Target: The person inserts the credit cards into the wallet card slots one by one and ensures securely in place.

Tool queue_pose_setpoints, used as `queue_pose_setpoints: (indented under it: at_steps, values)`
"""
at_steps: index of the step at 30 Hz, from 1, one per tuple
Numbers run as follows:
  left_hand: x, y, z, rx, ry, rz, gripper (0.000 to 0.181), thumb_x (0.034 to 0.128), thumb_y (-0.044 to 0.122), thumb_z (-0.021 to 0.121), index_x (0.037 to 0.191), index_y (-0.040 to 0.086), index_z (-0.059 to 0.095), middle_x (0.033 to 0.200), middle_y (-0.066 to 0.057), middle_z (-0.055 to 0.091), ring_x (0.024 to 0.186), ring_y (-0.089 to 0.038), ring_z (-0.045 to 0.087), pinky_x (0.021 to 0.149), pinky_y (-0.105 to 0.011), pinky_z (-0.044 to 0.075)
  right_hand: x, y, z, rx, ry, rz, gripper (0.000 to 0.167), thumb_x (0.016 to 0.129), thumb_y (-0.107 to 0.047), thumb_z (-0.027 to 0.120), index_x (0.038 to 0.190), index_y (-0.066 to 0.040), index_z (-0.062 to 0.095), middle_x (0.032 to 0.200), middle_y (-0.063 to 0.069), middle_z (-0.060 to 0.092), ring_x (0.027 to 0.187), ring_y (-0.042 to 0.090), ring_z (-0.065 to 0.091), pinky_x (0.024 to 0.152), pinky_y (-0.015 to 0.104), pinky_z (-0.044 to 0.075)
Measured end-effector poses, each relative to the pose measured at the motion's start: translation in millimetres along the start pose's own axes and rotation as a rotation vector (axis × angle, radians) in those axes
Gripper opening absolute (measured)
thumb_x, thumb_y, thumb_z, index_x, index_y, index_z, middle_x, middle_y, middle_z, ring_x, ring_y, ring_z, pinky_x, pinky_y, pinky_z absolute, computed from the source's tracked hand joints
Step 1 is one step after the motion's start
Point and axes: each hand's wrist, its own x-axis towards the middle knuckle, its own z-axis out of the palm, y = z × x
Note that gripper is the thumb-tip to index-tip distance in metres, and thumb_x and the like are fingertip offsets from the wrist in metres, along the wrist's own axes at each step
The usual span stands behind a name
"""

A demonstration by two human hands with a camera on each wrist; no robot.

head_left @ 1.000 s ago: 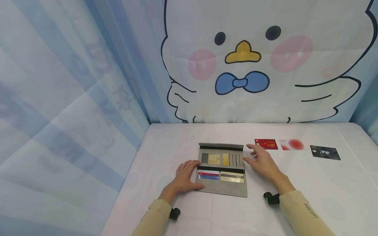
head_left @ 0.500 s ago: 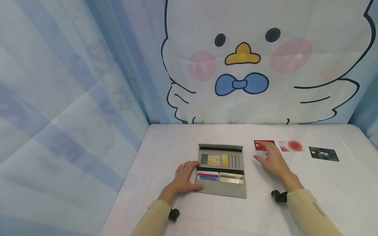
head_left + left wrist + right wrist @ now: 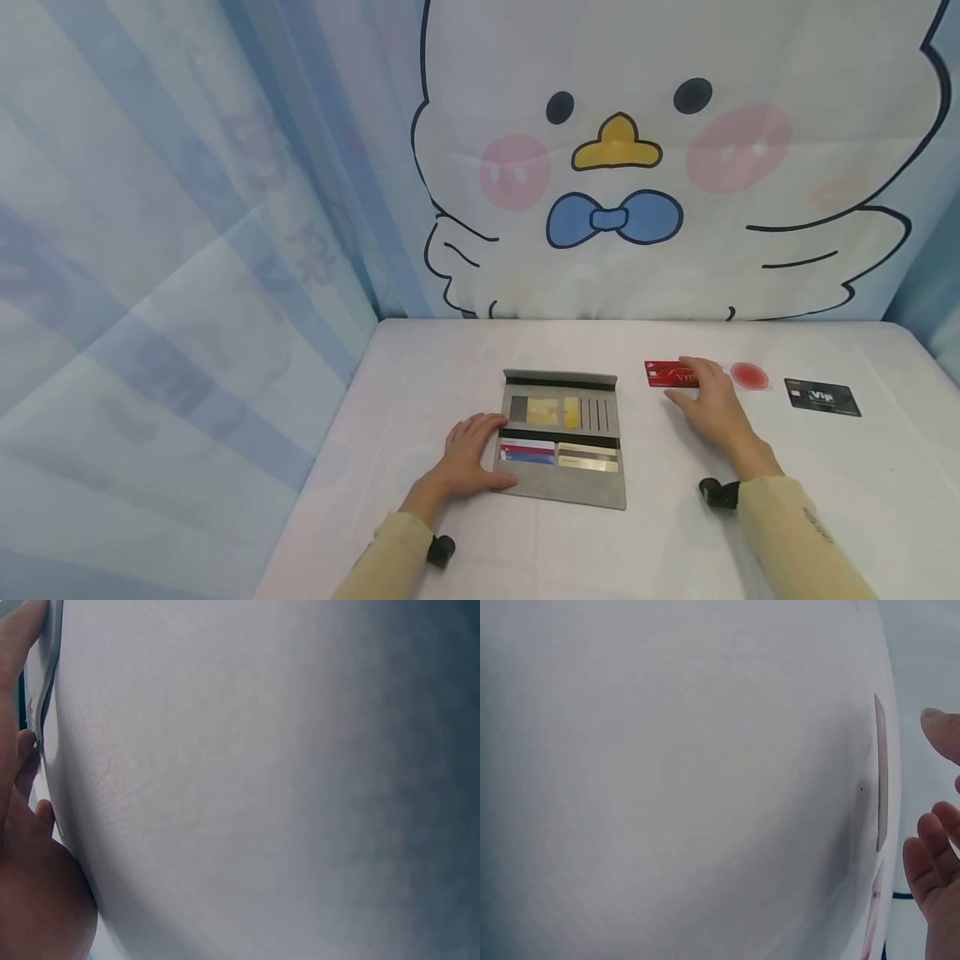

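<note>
An opened grey wallet (image 3: 555,492) lies flat on the table, with several cards, including a red-and-blue one (image 3: 527,452) and a gold one (image 3: 588,460), in its slots. My left hand (image 3: 467,458) rests along the wallet's left edge, fingers extended and thumb on the lower part. In the head view my right hand (image 3: 712,408) is over the right end of a red VIP card (image 3: 666,373) and hides part of the white-and-red card (image 3: 750,376) beside it. Seen from the right wrist, its loosely bent fingers (image 3: 922,862) stand apart from the cards and hold nothing.
A black VIP card (image 3: 822,397) lies farther right in the row of loose cards. The white table (image 3: 570,558) ends at the back against a hanging cloth (image 3: 622,275) printed with a cartoon face. More cloth (image 3: 187,333) hangs at the left.
My right hand has moved rightward from the wallet's right edge to above the red VIP card and the card beside it. The left hand and wallet have stayed in place.
</note>
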Motion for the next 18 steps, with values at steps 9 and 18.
queue_pose_setpoints:
  at_steps: [9,18]
  values:
    - [-0.4,-1.4,0.1,-0.008,0.009,0.025,0.087,0.0786,0.046,0.084,0.149,0.016,0.043,0.155,-0.004,0.04,0.148,-0.03,0.023,0.119,-0.055,0.01,12.0,11,-11,-0.05,-0.06,0.031,0.069,0.092,-0.01,0.073,0.147,0.01,0.036,0.146,0.039,0.032,0.133,0.057,0.03,0.102,0.072,0.032]
    - [0.1,-0.3,0.3,-0.012,0.016,0.032,0.087,0.0784,0.045,0.084,0.149,0.015,0.044,0.155,-0.006,0.041,0.147,-0.031,0.024,0.119,-0.056,0.01,21.0,15,-17,-0.064,-0.064,0.061,0.068,0.093,-0.01,0.071,0.147,0.011,0.035,0.147,0.039,0.03,0.134,0.057,0.028,0.104,0.072,0.029]
